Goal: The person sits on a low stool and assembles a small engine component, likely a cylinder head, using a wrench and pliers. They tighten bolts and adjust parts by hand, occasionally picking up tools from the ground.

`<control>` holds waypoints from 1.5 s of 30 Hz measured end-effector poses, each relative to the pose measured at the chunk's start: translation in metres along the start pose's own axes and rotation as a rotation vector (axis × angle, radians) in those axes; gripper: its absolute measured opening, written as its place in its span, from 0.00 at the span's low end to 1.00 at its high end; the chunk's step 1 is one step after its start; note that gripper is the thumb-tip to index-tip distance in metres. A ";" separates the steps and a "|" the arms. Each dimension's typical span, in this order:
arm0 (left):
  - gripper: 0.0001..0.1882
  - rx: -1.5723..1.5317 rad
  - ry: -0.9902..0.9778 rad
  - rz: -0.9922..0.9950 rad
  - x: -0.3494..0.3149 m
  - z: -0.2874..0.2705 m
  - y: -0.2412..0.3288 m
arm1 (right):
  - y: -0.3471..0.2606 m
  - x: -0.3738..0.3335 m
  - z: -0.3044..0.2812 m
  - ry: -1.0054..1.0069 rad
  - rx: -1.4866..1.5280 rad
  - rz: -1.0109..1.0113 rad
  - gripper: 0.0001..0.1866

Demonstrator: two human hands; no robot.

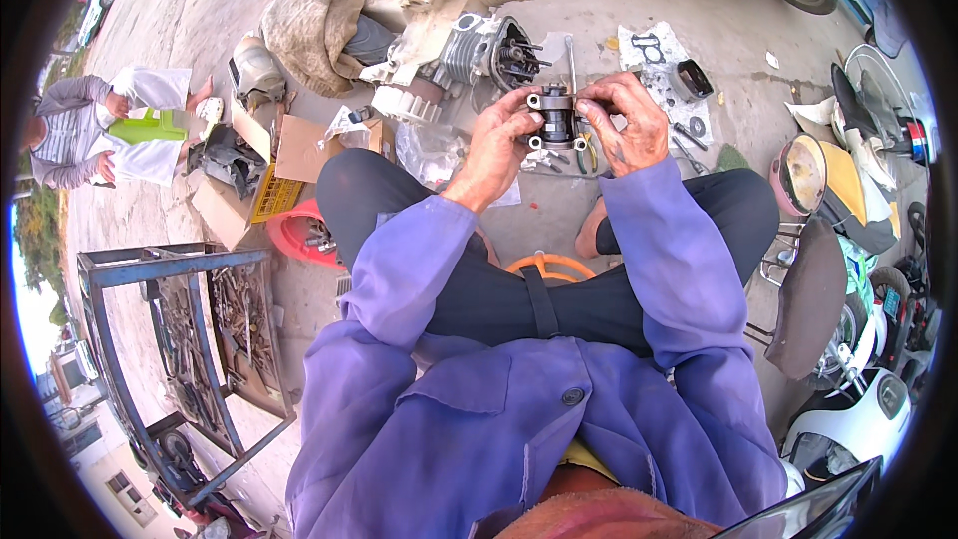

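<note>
A person in a purple coat (pixel 449 419) sits low. In front of the body, both hands are curled closed on a dark metal part (pixel 556 120): the left hand (pixel 493 148) grips its left side, the right hand (pixel 633 126) its right. Just beyond lie pliers (pixel 594 154), partly hidden, perhaps among other tools. Farther off, an engine (pixel 467 52) lies open, its studs (pixel 516 55) jutting out. A gasket (pixel 647 40) rests on paper (pixel 628 46), near a dark block (pixel 693 80). Work looks partway: engine opened, but part, gasket and block off it.
</note>
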State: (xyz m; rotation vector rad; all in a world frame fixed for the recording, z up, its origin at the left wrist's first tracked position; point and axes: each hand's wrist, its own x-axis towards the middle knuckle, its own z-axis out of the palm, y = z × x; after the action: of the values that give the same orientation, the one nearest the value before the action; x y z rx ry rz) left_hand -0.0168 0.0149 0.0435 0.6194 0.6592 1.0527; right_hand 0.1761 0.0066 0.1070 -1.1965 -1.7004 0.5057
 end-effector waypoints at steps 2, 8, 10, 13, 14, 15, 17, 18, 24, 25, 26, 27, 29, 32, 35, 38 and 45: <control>0.24 -0.037 -0.028 -0.007 0.002 0.000 -0.002 | 0.000 -0.002 -0.001 0.009 -0.002 -0.009 0.07; 0.24 -0.070 -0.047 -0.034 0.006 0.004 -0.006 | 0.005 -0.007 -0.005 0.022 0.010 -0.004 0.08; 0.24 -0.078 -0.051 -0.051 0.006 0.009 -0.005 | 0.006 -0.008 -0.007 0.013 0.011 0.019 0.08; 0.23 -0.096 0.010 -0.093 0.003 0.015 -0.004 | 0.009 -0.009 -0.011 -0.013 0.016 0.053 0.08; 0.22 -0.118 0.021 -0.102 0.003 0.015 -0.004 | 0.011 -0.010 -0.012 -0.023 0.017 0.061 0.09; 0.22 -0.140 0.031 -0.112 0.003 0.016 -0.005 | 0.013 -0.011 -0.012 -0.033 0.018 0.069 0.09; 0.23 -0.191 0.018 -0.139 0.007 0.011 -0.009 | 0.017 -0.012 -0.011 -0.036 0.024 0.102 0.11; 0.23 -0.224 0.018 -0.160 0.008 0.007 -0.012 | 0.019 -0.013 -0.011 -0.039 0.027 0.118 0.13; 0.25 -0.350 0.102 -0.230 0.013 0.005 -0.018 | 0.029 -0.021 -0.003 -0.102 0.257 0.348 0.27; 0.25 -0.380 0.112 -0.243 0.013 0.005 -0.019 | 0.028 -0.021 -0.005 -0.154 0.235 0.368 0.35; 0.25 -0.409 0.122 -0.252 0.014 0.006 -0.018 | 0.030 -0.023 -0.004 -0.170 0.213 0.342 0.37; 0.26 -0.437 0.133 -0.262 0.014 0.006 -0.018 | 0.034 -0.026 -0.001 -0.185 0.190 0.316 0.40; 0.26 -0.484 0.119 -0.273 0.017 0.004 -0.021 | 0.035 -0.029 0.000 -0.233 0.173 0.334 0.49; 0.29 -0.505 0.119 -0.278 0.018 0.004 -0.025 | 0.038 -0.032 0.010 -0.202 0.160 0.330 0.50; 0.30 -0.535 0.042 -0.293 0.018 0.006 -0.025 | 0.037 -0.031 0.013 -0.178 0.145 0.373 0.47; 0.30 -0.530 -0.006 -0.318 0.017 0.006 -0.025 | 0.032 -0.027 0.012 -0.181 0.139 0.369 0.47; 0.29 -0.448 0.083 -0.410 0.016 0.010 -0.027 | 0.028 -0.027 0.011 -0.179 0.224 0.480 0.46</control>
State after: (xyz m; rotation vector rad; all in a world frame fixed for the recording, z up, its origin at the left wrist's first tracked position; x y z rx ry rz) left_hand 0.0113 0.0182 0.0275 0.0449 0.5662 0.8045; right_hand 0.1814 -0.0034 0.0678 -1.4261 -1.4466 1.0934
